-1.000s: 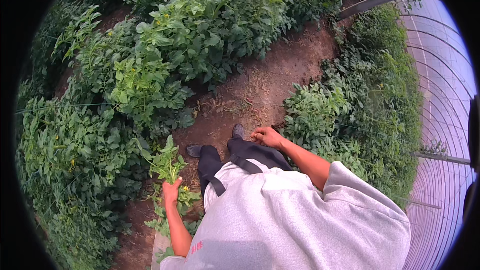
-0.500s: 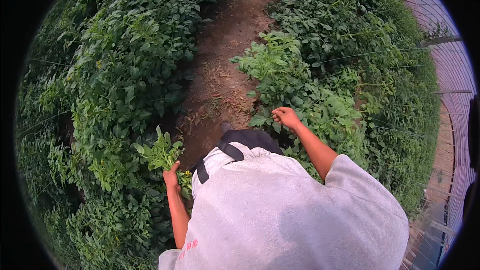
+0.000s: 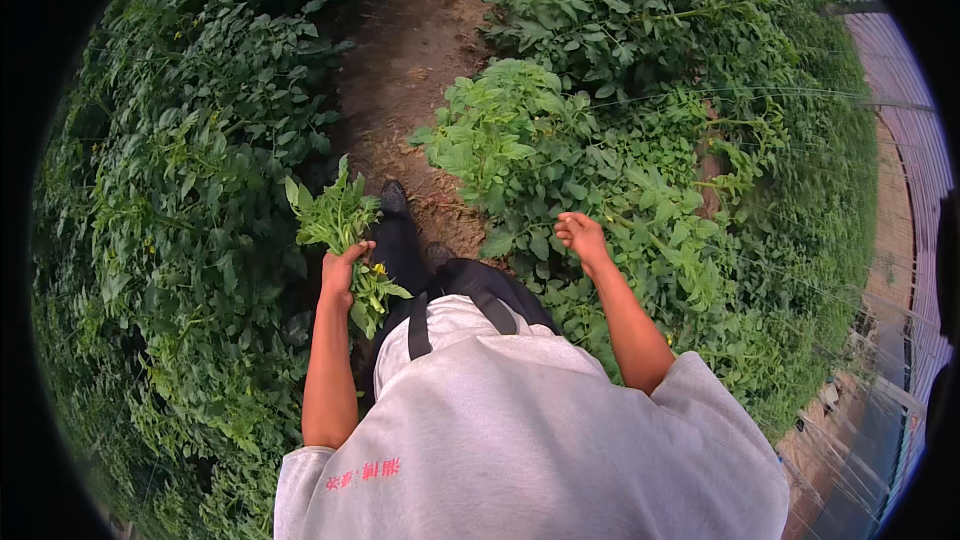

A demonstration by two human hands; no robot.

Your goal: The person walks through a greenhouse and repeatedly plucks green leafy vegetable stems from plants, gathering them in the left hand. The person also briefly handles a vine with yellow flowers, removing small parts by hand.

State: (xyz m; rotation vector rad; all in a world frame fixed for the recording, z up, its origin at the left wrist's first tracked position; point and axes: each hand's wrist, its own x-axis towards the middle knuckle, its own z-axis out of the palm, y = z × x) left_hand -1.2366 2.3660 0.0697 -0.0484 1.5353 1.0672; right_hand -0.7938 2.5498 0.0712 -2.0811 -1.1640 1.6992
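Observation:
My left hand (image 3: 340,275) is closed around a bunch of leafy green shoots (image 3: 336,215). The leaves fan out beyond my thumb, and more leaves with small yellow flowers hang below the grip. These shoots look like tomato cuttings. On the other side, my right hand (image 3: 582,238) hovers over the foliage with its fingers curled in; nothing sticks out from them. Close to it are the light green leaves of a tomato-like plant (image 3: 510,125) that leans over the path.
A bare soil path (image 3: 405,60) runs ahead between dense plant rows, with my dark shoe (image 3: 394,197) on it. Thin strings (image 3: 740,90) stretch across the right row (image 3: 640,30). The left row (image 3: 200,170) crowds my left arm. A curved ribbed greenhouse wall (image 3: 905,70) stands far right.
My left hand has lifted the bunch forward and up from beside my hip. The path and plants have shifted left in view. My right hand has moved slightly right, still curled.

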